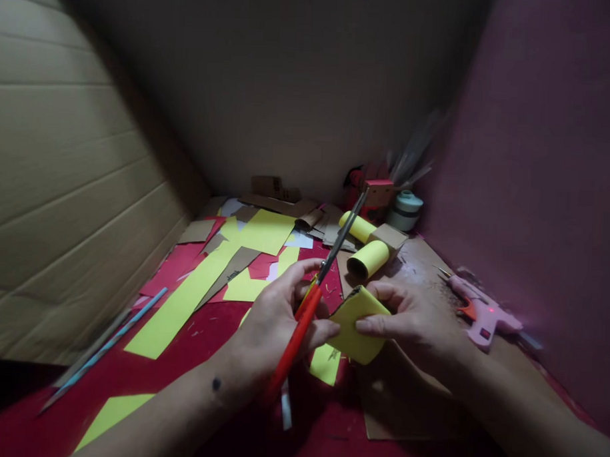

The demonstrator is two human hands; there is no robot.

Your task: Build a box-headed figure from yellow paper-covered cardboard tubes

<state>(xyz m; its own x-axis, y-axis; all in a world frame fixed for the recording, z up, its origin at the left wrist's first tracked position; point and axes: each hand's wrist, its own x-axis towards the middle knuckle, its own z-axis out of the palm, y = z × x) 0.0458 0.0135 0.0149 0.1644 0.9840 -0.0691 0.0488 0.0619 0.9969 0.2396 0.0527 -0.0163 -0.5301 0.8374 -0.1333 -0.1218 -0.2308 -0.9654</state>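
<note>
Brown cardboard panel (pixel 71 180) walls off the left side. Next to it, blue-and-white stick (pixel 113 342) lies on the red counter (pixel 211 325).

Left-centre is paper stock: long yellow strip (pixel 177 311), yellow sheet (pixel 267 230), red paper (pixel 171 267), smaller offcuts mixed in. Strip and sheet are flat, neither rolled nor wrapped on anything, so I count them as unused.

Centre: left hand (pixel 284 321) has its fingers and thumb closed around the orange-handled scissors (pixel 307 312), blades pointing up and away, looking closed together. Its thumb tip also reaches the near edge of the yellow piece (pixel 359 327); can't tell if it presses there.

That yellow piece is up off the counter, between the hands. Right hand (pixel 395 315) pinches it, thumb on the face, fingers behind. Piece is curved, with a rough dark upper edge. Reads as unfinished to me; not attached to anything visible.

Right of centre, beyond the right hand: two yellow tubes (pixel 371 259) look rolled and covered, so I'd call those done. Cardboard block (pixel 391 237) sits against them; can't tell if it's joined.

Far right: pink glue gun (pixel 487 311) lying down, red light lit, out of both hands.

Overall: partway, my judgement. Tubes made, held piece in work, flat stock left over.
</note>
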